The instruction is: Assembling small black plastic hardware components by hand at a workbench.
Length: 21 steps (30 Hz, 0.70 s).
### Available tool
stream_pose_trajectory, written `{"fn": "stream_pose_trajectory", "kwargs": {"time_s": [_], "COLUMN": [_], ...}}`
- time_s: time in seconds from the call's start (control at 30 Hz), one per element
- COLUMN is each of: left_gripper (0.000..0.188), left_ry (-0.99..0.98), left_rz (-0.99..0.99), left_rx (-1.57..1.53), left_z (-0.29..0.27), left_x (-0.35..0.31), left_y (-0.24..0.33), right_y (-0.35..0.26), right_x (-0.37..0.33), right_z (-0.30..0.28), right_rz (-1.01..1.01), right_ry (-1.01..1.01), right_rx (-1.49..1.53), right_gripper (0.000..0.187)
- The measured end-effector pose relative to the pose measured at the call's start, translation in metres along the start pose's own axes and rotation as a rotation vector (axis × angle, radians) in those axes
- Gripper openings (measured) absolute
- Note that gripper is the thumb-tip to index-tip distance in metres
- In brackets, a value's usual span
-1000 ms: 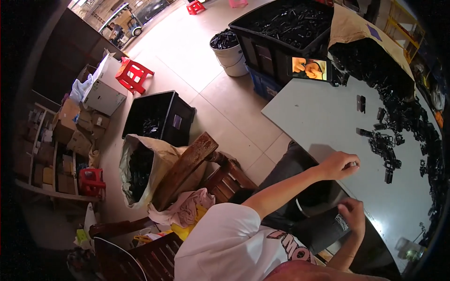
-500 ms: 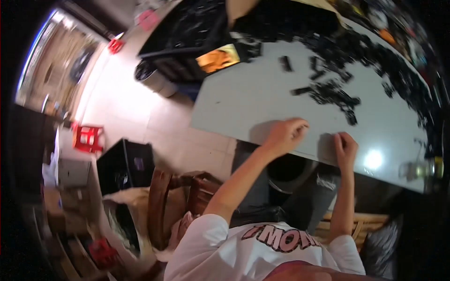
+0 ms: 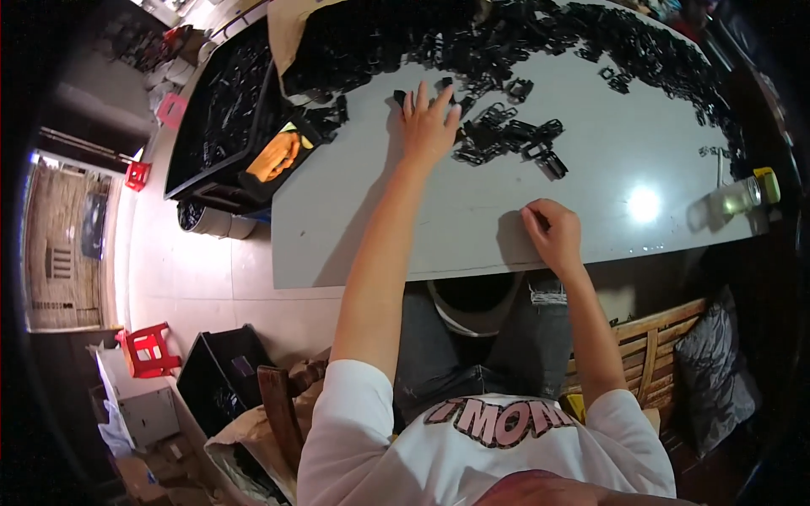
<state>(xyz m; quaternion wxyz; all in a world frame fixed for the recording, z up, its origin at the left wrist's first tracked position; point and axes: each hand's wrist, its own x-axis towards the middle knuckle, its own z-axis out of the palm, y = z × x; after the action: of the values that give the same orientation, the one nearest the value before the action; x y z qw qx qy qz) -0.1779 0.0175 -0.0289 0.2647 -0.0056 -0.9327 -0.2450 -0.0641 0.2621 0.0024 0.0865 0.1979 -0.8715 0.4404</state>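
Note:
I sit at a grey table [image 3: 472, 228] strewn with small black plastic parts. My left hand [image 3: 429, 122] is stretched far forward, fingers spread flat, its fingertips touching a small cluster of black parts [image 3: 506, 139]. A large heap of the same black parts [image 3: 523, 42] covers the far side of the table. My right hand [image 3: 553, 232] rests near the front edge of the table with its fingers curled shut; I cannot tell whether a small part is inside it.
A black crate [image 3: 221, 110] of black parts stands left of the table, with an orange lit screen [image 3: 278, 156] beside it and a bucket [image 3: 207, 221] below. A clear bottle [image 3: 742, 196] lies at the table's right end. Red stools [image 3: 148, 350] and a black bin [image 3: 221, 379] stand on the floor.
My left hand has reached farther forward onto the cluster of black parts and spread its fingers. My right hand stays curled near the front edge. The view has swung.

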Motion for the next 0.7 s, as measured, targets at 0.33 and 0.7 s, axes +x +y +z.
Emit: {"fn": "stream_pose_trajectory", "kwargs": {"time_s": [0.33, 0.7], "left_gripper": [0.033, 0.032], "left_ry": [-0.358, -0.219], "left_rz": [-0.025, 0.154], "left_rx": [-0.073, 0.063], "left_z": [-0.043, -0.088], "left_x": [-0.013, -0.089], "left_y": [0.007, 0.041], "right_y": [0.011, 0.031], "right_x": [0.010, 0.041], "right_z": [-0.007, -0.018], "right_rz": [0.053, 0.074], "right_ry": [0.123, 0.175], "right_rx": [0.148, -0.351], "right_gripper": [0.007, 0.018]}}
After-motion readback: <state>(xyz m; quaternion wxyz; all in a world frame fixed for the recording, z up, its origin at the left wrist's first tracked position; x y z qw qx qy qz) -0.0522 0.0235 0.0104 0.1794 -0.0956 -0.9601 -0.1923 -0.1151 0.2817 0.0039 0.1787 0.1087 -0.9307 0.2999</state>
